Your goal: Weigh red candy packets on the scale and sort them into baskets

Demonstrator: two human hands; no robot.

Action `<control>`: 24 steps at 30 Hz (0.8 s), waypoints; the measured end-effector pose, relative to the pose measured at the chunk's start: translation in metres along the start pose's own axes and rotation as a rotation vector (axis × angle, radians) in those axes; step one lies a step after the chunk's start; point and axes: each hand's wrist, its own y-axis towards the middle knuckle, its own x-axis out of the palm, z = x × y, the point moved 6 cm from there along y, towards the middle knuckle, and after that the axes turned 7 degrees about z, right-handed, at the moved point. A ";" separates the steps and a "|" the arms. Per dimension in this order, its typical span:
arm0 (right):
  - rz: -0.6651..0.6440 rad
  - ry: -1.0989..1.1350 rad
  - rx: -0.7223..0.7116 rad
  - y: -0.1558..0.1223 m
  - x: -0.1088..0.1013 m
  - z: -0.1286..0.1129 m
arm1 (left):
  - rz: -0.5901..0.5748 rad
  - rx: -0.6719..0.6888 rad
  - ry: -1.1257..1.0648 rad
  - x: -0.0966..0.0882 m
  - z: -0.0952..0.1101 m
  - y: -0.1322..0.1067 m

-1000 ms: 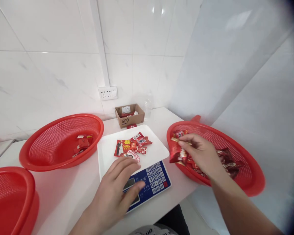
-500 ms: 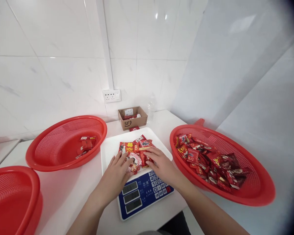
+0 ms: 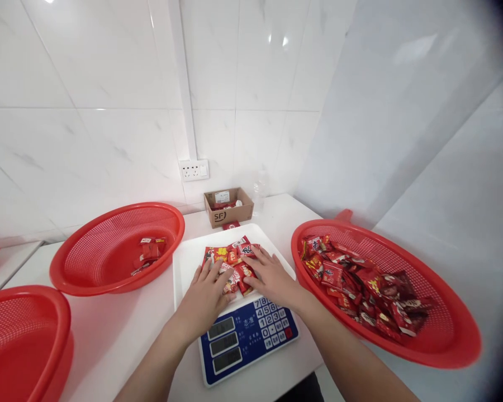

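A small pile of red wrapped snack packets (image 3: pixel 233 255) lies on the white pan of a digital scale (image 3: pixel 188 251). Over the pile's left side rests my left hand (image 3: pixel 205 293), its fingers spread across the packets. My right hand (image 3: pixel 272 277) lies on the right side with its fingers stretched out and apart, touching the wrappers. Neither hand grips a packet. Both hands partly cover the pile. Below them shows the scale's blue panel (image 3: pixel 250 338) with number keys and three displays, whose digits are too faint to read.
To the right stands a red basket (image 3: pixel 456 335) holding many packets. Another red basket (image 3: pixel 88 245) at the left has a few packets, and a third (image 3: pixel 20 346) sits nearer. Behind the scale are a cardboard box (image 3: pixel 235 214) and a clear plastic bottle (image 3: pixel 259 192).
My right hand has flattened and spread its fingers over the packets, which have shifted slightly under both hands. The whole view has tilted up a little.
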 end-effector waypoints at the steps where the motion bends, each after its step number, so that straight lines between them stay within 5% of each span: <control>1: -0.022 -0.006 -0.007 0.003 0.001 0.000 | -0.025 -0.009 0.019 0.001 0.000 0.003; 8: -0.004 -0.046 0.008 0.011 -0.001 -0.004 | -0.095 -0.058 0.049 -0.004 -0.008 0.018; 14: 0.148 -0.011 0.017 -0.023 -0.026 0.012 | -0.124 -0.075 -0.016 -0.009 -0.008 -0.009; 19: 0.285 -0.092 0.123 -0.065 -0.043 0.056 | -0.017 -0.001 -0.076 -0.024 -0.006 -0.043; 24: 0.278 -0.104 0.205 -0.087 -0.039 0.082 | 0.185 -0.162 0.094 -0.037 -0.052 -0.066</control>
